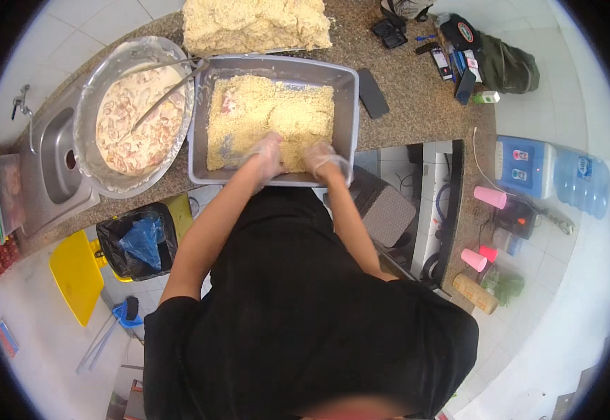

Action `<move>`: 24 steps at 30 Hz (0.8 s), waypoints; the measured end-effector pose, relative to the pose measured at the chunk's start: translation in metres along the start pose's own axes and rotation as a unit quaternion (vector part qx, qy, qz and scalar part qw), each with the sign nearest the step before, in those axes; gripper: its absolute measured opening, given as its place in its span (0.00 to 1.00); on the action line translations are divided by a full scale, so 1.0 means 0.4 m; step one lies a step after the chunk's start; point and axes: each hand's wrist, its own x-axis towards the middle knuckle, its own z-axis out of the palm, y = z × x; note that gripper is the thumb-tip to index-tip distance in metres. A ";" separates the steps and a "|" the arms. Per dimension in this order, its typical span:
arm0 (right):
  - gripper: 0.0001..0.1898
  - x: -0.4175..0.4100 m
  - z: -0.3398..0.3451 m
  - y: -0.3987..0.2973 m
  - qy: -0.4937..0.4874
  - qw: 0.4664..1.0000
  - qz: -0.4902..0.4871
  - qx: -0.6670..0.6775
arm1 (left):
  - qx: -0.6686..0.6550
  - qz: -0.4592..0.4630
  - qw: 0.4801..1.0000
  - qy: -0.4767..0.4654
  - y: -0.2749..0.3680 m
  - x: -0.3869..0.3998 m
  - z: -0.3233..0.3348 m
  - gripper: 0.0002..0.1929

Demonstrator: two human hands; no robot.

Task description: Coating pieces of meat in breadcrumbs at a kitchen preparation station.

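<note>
A grey plastic tub holds a bed of yellow breadcrumbs, with a pinkish piece of meat partly showing at the upper left. Both hands wear clear plastic gloves and press into the crumbs near the tub's front wall. My left hand is left of the middle and my right hand is near the front right corner. The fingers are largely hidden, so whether they grip anything is unclear. To the left, a big bowl contains meat pieces in pale batter, with metal tongs resting across it.
Behind the tub lies a tray heaped with crumb-coated pieces. A dark phone-like slab touches the granite counter at the right. The steel sink is beyond the bowl. Below the counter stands a lined bin.
</note>
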 end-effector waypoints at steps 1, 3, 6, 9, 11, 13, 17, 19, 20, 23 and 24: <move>0.22 -0.002 0.006 -0.002 -0.038 0.999 -0.018 0.032 | 0.005 -0.003 1.000 -0.004 -0.005 0.006 0.032 0.25; 0.24 -0.019 -0.010 -0.025 -0.076 0.994 -0.037 0.065 | 0.024 0.020 0.999 -0.030 -0.014 0.011 0.090 0.24; 0.20 -0.008 -0.116 -0.048 -0.018 0.985 0.038 0.164 | 0.049 0.057 0.995 -0.070 -0.002 -0.010 0.173 0.22; 0.19 -0.003 -0.151 0.011 0.123 0.945 0.073 0.295 | 0.085 0.064 0.992 -0.062 0.081 -0.133 0.216 0.22; 0.19 -0.005 -0.187 0.022 0.131 0.969 -0.017 0.210 | 0.105 0.068 0.991 -0.044 0.128 -0.199 0.209 0.22; 0.18 0.021 -0.205 0.010 0.139 0.977 -0.106 0.122 | 0.175 0.116 0.978 0.013 0.148 -0.222 0.152 0.25; 0.14 0.138 -0.089 0.041 0.031 0.980 -0.044 0.189 | 0.130 0.176 0.976 0.021 0.121 -0.243 0.024 0.29; 0.15 0.210 -0.072 0.078 0.069 0.956 -0.081 0.274 | 0.069 0.170 0.983 0.014 0.112 -0.225 -0.028 0.31; 0.15 0.235 -0.080 0.086 0.015 0.982 -0.085 0.165 | 0.036 0.178 0.983 -0.009 0.117 -0.213 -0.056 0.32; 0.15 0.155 -0.133 0.018 -0.002 0.992 -0.044 0.120 | -0.040 0.168 0.984 0.035 0.081 -0.161 -0.171 0.26; 0.15 0.062 -0.173 -0.020 0.044 0.979 0.023 0.196 | -0.066 0.179 0.981 0.026 0.074 -0.179 -0.182 0.25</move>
